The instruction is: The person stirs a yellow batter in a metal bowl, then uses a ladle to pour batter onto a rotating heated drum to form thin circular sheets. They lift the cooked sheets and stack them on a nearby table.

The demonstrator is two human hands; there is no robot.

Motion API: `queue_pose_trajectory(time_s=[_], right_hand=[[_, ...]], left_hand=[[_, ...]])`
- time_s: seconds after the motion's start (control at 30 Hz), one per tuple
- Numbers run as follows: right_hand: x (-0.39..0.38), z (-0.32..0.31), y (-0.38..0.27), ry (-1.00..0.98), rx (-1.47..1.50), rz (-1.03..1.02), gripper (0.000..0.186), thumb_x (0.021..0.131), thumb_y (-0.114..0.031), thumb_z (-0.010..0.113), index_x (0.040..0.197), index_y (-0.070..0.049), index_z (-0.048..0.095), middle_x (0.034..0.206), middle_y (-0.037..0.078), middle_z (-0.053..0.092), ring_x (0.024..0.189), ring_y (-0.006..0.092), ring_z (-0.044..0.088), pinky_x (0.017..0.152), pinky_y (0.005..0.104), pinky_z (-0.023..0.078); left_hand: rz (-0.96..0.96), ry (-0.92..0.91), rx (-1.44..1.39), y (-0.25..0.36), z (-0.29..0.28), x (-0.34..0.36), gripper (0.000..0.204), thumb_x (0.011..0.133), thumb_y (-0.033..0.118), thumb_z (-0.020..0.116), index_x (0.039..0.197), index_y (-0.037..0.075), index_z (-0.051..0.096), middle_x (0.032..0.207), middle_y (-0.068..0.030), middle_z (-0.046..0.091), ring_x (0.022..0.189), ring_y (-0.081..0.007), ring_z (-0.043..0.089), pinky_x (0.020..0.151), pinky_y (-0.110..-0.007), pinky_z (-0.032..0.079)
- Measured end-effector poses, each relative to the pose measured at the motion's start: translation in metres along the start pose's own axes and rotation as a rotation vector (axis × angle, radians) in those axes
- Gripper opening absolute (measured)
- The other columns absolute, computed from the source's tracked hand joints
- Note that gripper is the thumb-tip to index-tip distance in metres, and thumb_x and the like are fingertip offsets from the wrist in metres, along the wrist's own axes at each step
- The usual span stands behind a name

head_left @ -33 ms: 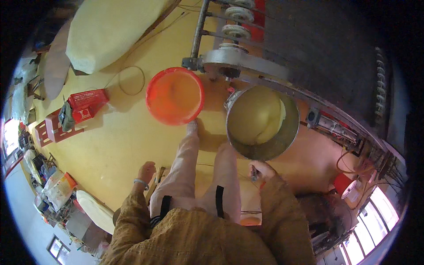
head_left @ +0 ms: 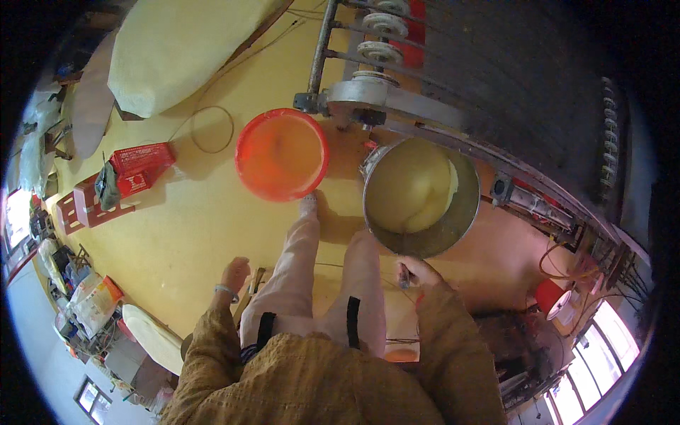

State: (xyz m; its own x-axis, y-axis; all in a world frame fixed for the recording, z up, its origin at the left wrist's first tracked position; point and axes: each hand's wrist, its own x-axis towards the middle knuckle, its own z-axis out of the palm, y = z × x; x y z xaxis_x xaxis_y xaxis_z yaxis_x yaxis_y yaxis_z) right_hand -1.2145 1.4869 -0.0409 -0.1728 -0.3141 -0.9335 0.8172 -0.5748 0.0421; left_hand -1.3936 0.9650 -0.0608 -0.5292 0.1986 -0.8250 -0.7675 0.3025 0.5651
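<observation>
My right hand (head_left: 418,270) is closed around a small dark, metallic-looking object (head_left: 404,277), whose kind I cannot make out. Just beyond that hand stands a large round metal pot (head_left: 464,212). Inside the pot lies a pale yellow, smooth mass like dough or batter (head_left: 407,191), heaped toward the left side. My left hand (head_left: 236,273) hangs beside my left leg with its fingers loosely bent, and nothing shows in it. Ahead of my left foot is a red plastic basin (head_left: 244,142) with an orange-looking inside; what it holds is unclear.
A machine with a metal arm (head_left: 397,99), rollers and dark slats runs along the far right. Pale oval boards (head_left: 177,57) lean at the far left. A red stool (head_left: 88,202) bears a red box (head_left: 144,159). A red bucket (head_left: 549,297) lies at right.
My right hand and the small object in it have turned slightly. All else looks the same apart from a tiny shift of the view.
</observation>
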Motion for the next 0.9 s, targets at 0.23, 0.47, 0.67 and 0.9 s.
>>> queue_pose_trajectory(time_s=[0.23,0.47,0.67,0.9], right_hand=[[-0.026,0.014,-0.063,-0.493,0.495,0.163,0.031,0.088,-0.018,0.046,0.059,-0.015,0.039,0.051,-0.006,0.04,0.044,0.0075,0.038,0.043,0.0248,0.034],[-0.06,-0.116,-0.095,0.634,-0.641,-0.424,0.019,0.082,-0.017,0.052,0.066,-0.008,0.05,0.051,0.006,0.043,0.042,0.0154,0.041,0.037,0.0316,0.032],[0.009,-0.132,-0.012,0.868,-1.052,-0.204,0.022,0.08,-0.02,0.055,0.062,-0.007,0.053,0.053,0.007,0.047,0.045,0.0188,0.045,0.042,0.0351,0.035],[-0.023,-0.015,0.001,0.036,-0.335,-0.119,0.027,0.08,-0.017,0.051,0.056,-0.007,0.049,0.053,0.003,0.048,0.047,0.0163,0.046,0.047,0.0301,0.039]], left_hand=[[0.109,0.058,0.547,0.05,0.017,0.006,0.018,0.08,0.009,0.056,0.097,0.001,0.059,0.081,-0.0075,0.061,0.072,-0.0146,0.058,0.064,-0.03,0.047],[0.195,-0.038,0.368,0.043,0.031,0.006,0.018,0.08,0.005,0.057,0.098,0.001,0.058,0.081,-0.0062,0.06,0.072,-0.0152,0.057,0.065,-0.03,0.048],[0.053,0.009,0.507,0.013,0.029,-0.006,0.02,0.08,0.007,0.059,0.1,0.003,0.058,0.083,-0.0071,0.062,0.076,-0.0169,0.059,0.07,-0.031,0.049],[0.018,0.026,0.568,0.01,0.02,-0.012,0.024,0.079,0.013,0.061,0.1,0.002,0.059,0.087,-0.0108,0.064,0.081,-0.0198,0.061,0.074,-0.032,0.049]])
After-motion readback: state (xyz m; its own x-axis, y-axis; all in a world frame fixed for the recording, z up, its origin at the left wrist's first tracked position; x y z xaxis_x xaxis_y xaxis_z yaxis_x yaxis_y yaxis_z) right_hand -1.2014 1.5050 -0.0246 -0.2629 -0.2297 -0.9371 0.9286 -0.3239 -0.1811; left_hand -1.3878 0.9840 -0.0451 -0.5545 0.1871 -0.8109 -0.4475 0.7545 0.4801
